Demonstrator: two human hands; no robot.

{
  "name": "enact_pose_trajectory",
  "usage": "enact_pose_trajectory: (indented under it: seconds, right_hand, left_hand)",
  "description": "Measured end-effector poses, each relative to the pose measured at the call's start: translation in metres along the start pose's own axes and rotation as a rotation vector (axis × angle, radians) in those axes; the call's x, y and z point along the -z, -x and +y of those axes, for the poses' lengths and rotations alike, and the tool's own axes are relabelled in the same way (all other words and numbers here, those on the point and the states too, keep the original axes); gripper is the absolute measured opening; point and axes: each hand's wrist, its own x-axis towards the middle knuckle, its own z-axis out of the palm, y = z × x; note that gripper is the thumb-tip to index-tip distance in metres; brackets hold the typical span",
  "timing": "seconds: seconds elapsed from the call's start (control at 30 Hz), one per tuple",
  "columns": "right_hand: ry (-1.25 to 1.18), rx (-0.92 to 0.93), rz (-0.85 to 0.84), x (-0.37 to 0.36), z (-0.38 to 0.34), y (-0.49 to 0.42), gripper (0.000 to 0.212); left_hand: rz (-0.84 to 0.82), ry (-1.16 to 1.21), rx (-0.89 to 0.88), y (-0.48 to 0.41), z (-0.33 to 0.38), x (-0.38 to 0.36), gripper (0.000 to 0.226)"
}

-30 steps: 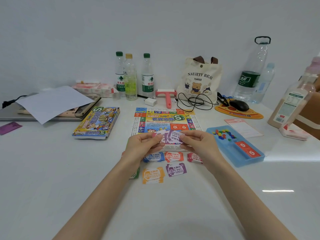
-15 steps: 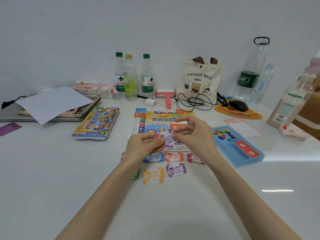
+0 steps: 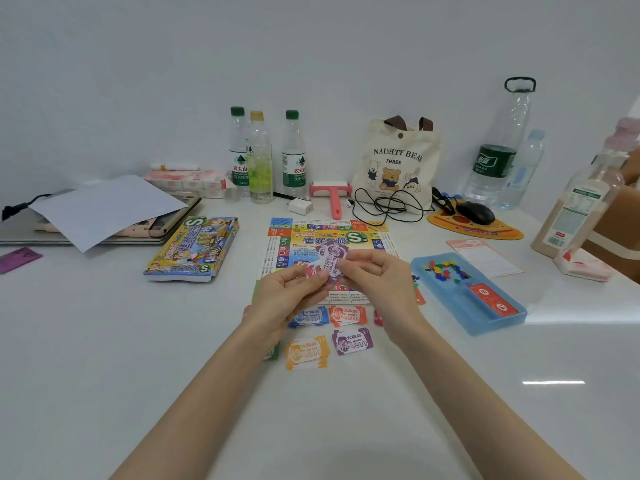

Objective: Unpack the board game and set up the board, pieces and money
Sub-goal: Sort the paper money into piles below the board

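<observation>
The colourful game board (image 3: 329, 237) lies flat in the middle of the table. Above its near edge my left hand (image 3: 291, 292) and my right hand (image 3: 377, 282) both pinch a small stack of purple play-money notes (image 3: 331, 261), one note tilted up. Sorted money lies below the hands: a blue pile (image 3: 310, 317), a red-orange pile (image 3: 348, 315), an orange pile (image 3: 306, 351) and a purple pile (image 3: 352, 341). The game box (image 3: 194, 247) sits left of the board. A blue tray (image 3: 467, 292) on the right holds small coloured pieces (image 3: 445, 268) and a red card deck (image 3: 493, 299).
Three bottles (image 3: 263, 157) stand at the back, with a canvas bear bag (image 3: 394, 164), a pink lint roller (image 3: 332, 195), a black cable and a mouse on an orange mat (image 3: 474, 220). A laptop under white paper (image 3: 104, 209) lies far left. Tall bottles stand far right.
My right hand lifted off the stack, then came back to it. The purple notes now stand tilted up between both hands instead of lying flat.
</observation>
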Motion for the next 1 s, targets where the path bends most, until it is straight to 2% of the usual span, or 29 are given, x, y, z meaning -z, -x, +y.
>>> enact_pose_trajectory:
  seconds: [0.1,0.2,0.27,0.43,0.57,0.77,1.0]
  right_hand:
    - [-0.042,-0.009,0.041,0.002,-0.003,-0.003,0.011]
    - [0.037,0.006,0.05,0.013,-0.008,-0.008,0.011]
    - [0.144,0.028,-0.032,0.022,-0.012,-0.009,0.012]
    - [0.534,0.027,-0.376,0.04,-0.019,-0.005,0.015]
    - [0.679,-0.03,-0.477,0.041,-0.008,-0.003,0.014]
    - [0.754,-0.044,-0.424,0.04,0.012,-0.003,0.013]
    - [0.9,0.191,-0.369,0.042,0.029,0.001,0.015]
  left_hand:
    - [0.016,-0.001,0.009,-0.001,0.0,0.001,0.037]
    - [0.073,0.013,0.009,-0.003,0.001,0.005,0.027]
    - [0.098,0.007,-0.003,-0.004,0.0,0.007,0.026]
    - [0.205,-0.064,-0.091,-0.008,-0.002,0.011,0.035]
    - [0.21,-0.071,-0.106,-0.009,-0.001,0.015,0.034]
    - [0.22,-0.097,-0.1,-0.01,-0.002,0.014,0.032]
    - [0.239,-0.102,-0.104,-0.011,-0.002,0.014,0.032]
